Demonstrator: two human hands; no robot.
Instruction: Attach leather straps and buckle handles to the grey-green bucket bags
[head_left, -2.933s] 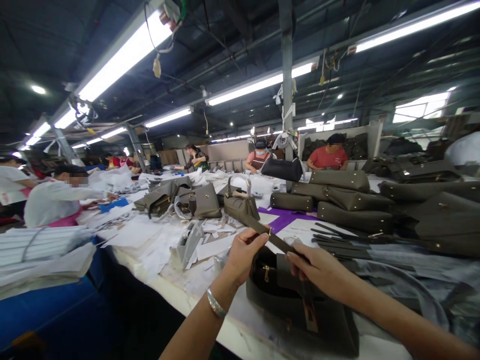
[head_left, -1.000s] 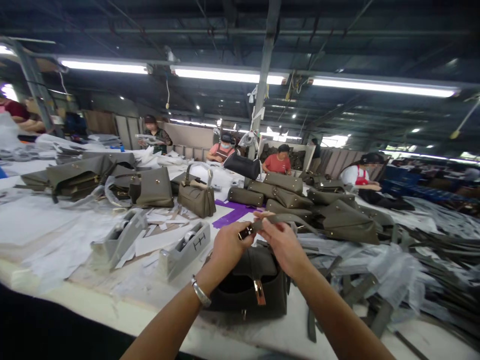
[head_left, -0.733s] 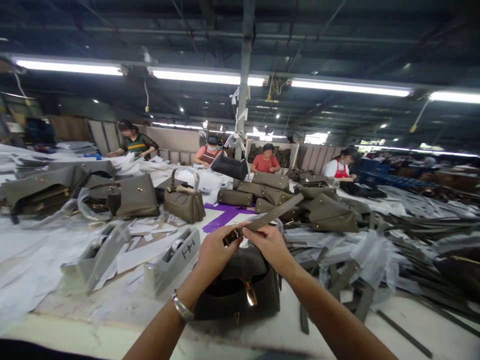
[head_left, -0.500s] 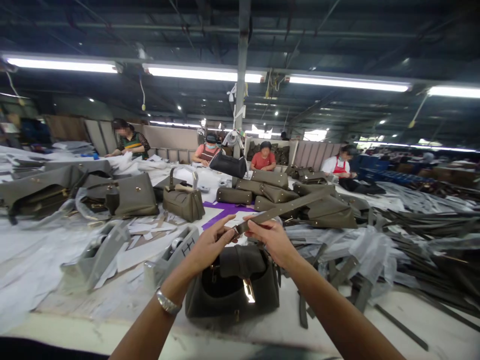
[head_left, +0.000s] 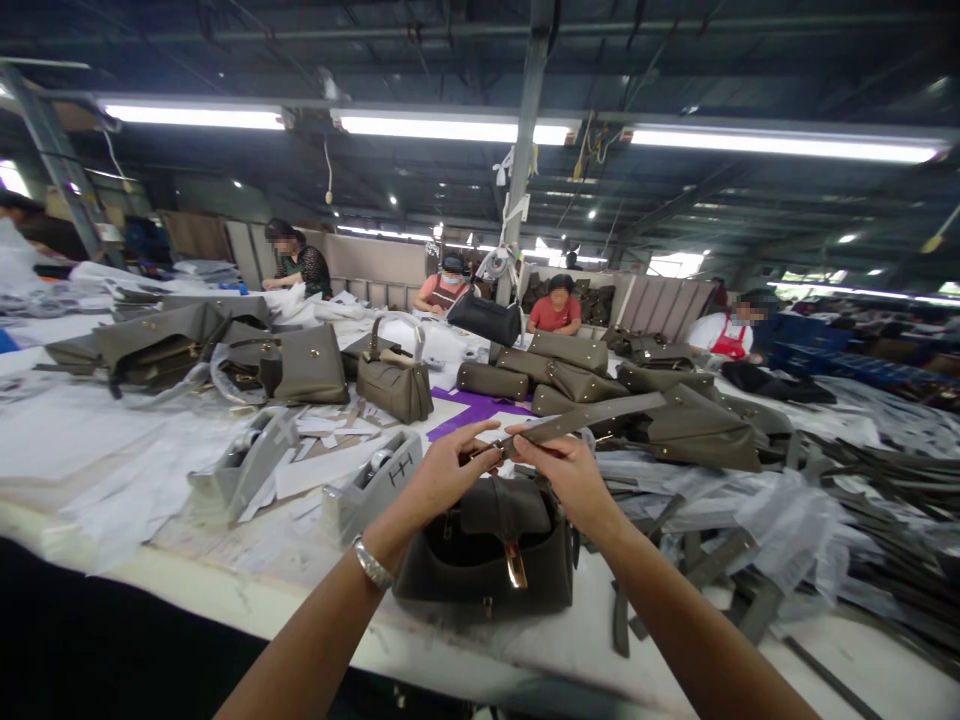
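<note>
Between my two hands is an olive-brown bag strap (head_left: 592, 418), its free end stretching up to the right. My left hand (head_left: 450, 468) pinches the strap's near end, where a small metal fitting shows at the fingertips. Thumb and fingers of my right hand (head_left: 562, 468) close on the strap just beside it. Right below both hands stands an olive-brown handbag (head_left: 487, 575), open at the top, its flap folded over with a shiny gold clasp (head_left: 515, 566). Part of the bag's back is hidden by my hands.
Two grey tape dispensers (head_left: 244, 465) stand to the left among paper scraps. Finished-looking handbags (head_left: 394, 385) and a pile of olive bags (head_left: 566, 370) lie farther back. Loose straps (head_left: 885, 480) and clear plastic (head_left: 795, 530) cover the right side. Several people sit across the table (head_left: 247, 590).
The view has turned left, so the scene sits farther right. Both hands still hold the strap over the handbag, and the strap's free end lies at a slightly flatter angle.
</note>
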